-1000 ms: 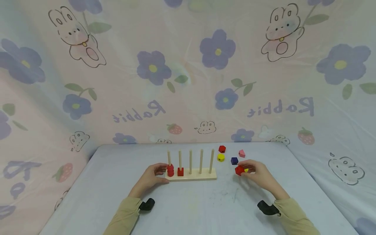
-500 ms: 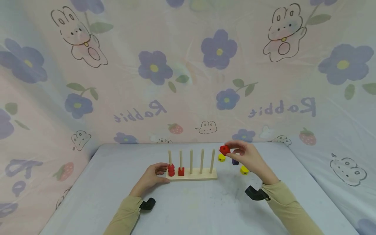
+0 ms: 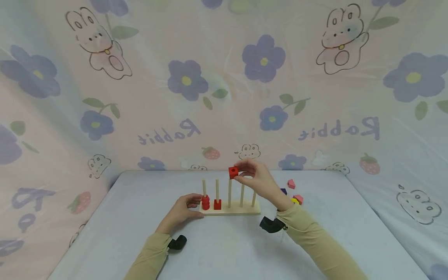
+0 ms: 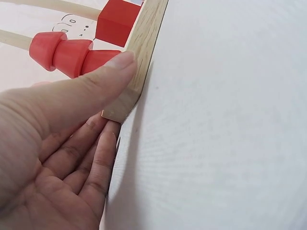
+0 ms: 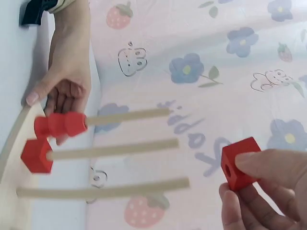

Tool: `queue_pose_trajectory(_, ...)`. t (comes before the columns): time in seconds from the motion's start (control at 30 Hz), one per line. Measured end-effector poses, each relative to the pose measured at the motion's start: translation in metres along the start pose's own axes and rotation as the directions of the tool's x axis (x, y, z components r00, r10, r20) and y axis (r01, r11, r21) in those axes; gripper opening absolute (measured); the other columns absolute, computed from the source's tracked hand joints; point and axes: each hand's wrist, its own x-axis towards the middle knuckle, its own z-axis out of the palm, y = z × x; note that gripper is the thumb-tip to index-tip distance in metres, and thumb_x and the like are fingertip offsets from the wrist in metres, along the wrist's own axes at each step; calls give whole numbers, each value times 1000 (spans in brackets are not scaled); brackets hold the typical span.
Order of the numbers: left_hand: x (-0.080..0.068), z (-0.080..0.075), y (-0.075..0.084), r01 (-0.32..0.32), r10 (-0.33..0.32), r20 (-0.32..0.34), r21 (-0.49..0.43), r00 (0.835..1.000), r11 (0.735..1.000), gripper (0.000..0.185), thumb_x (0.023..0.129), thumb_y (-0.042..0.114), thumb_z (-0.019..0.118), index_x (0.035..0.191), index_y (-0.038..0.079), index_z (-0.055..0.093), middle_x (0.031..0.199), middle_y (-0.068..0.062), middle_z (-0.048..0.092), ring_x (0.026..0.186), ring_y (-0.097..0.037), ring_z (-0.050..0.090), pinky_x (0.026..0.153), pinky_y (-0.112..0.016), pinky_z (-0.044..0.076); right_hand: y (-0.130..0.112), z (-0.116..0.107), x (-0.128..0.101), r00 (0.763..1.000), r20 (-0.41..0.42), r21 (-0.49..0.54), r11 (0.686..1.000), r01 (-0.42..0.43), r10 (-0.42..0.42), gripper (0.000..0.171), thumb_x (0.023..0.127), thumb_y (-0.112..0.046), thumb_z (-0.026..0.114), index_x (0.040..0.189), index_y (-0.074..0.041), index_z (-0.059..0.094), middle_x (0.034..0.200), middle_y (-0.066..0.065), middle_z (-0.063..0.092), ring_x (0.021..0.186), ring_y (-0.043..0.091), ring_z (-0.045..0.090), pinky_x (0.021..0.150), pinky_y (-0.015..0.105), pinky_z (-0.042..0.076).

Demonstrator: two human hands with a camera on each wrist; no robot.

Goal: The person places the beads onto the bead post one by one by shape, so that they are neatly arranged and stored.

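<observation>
My right hand (image 3: 257, 177) pinches the red wooden cube bead (image 3: 233, 172) above the third wooden peg (image 3: 230, 192) — I line its hole up squarely, while my left hand (image 3: 182, 208) grips the pale wooden peg base (image 3: 245, 210).

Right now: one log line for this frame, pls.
right hand: pinches red cube above third peg | left hand: holds peg board end | pegs one, two: red pieces on

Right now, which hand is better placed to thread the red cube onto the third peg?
Right. The right hand already pinches the red cube just above the third peg. The left hand grips the end of the wooden base, likely steadying it.
</observation>
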Motion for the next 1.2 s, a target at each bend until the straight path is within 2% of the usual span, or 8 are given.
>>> queue_pose_trajectory(0.13,1,1,-1,8,-8,8,6,1000,1000,65,68,10,86,127,4,57,118,-8,61,104,-25,59,93,-39,49,7,19,6,1000,-21,-22,1000,-5,4,35,83,1,72,115,1,59,108,11,65,95,23,64,83,31,54)
queue_pose_trajectory(0.27,2,1,-1,7,-7,10,9,1000,1000,65,69,10,86,127,5,57,118,-8,61,105,-25,59,94,-39,48,11,33,11,998,-56,-63,997,33,-36,33,83,0,72,114,1,60,107,7,66,95,18,64,85,32,54)
queue_pose_trajectory(0.4,3,1,0,10,-10,6,13,1000,1000,65,69,10,86,127,5,57,117,-8,61,105,-24,59,94,-39,48,12,43,12,994,-80,-78,994,71,-77,33,83,0,72,114,1,60,107,6,65,98,19,62,88,35,52)
queue_pose_trajectory(0.6,2,0,2,4,-4,2,6,1000,1000,65,69,8,86,126,3,57,116,-9,62,105,-25,59,94,-40,48,16,56,13,993,-89,-88,994,66,-74,33,84,-1,72,114,-1,60,107,4,65,99,18,62,88,35,52)
queue_pose_trajectory(0.87,2,0,2,25,-25,-6,3,1000,1000,64,69,9,86,126,3,57,115,-8,62,103,-25,60,94,-40,49,25,67,10,991,-132,-84,996,-6,-5,32,84,-2,72,113,-6,60,106,4,64,93,19,63,82,36,54)
queue_pose_trajectory(0.97,2,0,2,29,-29,-7,3,1000,1000,64,69,9,86,126,4,57,115,-8,62,103,-25,59,94,-41,48,17,70,5,987,-158,-83,996,-30,16,32,83,1,71,113,-2,60,105,10,64,93,27,62,82,44,52)
queue_pose_trajectory(1.1,3,-1,-1,27,-27,-2,-9,1000,1000,65,69,10,86,126,4,57,115,-8,62,104,-25,59,94,-41,48,25,77,-1,981,-182,-32,997,-71,64,32,82,4,71,112,5,58,104,18,63,95,38,59,86,54,49)
queue_pose_trajectory(1.2,3,-1,-2,25,-25,0,-14,1000,1000,65,69,11,86,127,4,57,115,-8,62,104,-25,59,94,-41,48,45,83,-4,977,-190,-11,995,-101,97,34,82,1,73,113,3,58,104,17,63,96,34,60,88,49,50)
